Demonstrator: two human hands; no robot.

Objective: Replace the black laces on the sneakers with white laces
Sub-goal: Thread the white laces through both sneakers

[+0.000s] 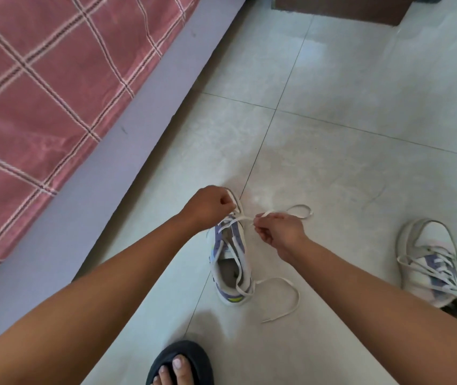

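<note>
A white and purple sneaker (228,269) stands on the tiled floor, toe pointing away from me. A white lace (283,295) runs through its front eyelets, and one loose end trails on the floor to the right of the heel. My left hand (208,207) is curled over the toe end and grips the sneaker's front. My right hand (280,232) pinches the other lace end just right of the toe, and a loop of lace (301,211) lies beyond it. A second sneaker (433,262), laced in white, lies at the right.
A bed with a pink checked cover (41,93) and a grey frame (105,173) runs along the left. My foot in a dark slipper (180,362) is at the bottom. A brown piece of furniture (338,8) stands at the top.
</note>
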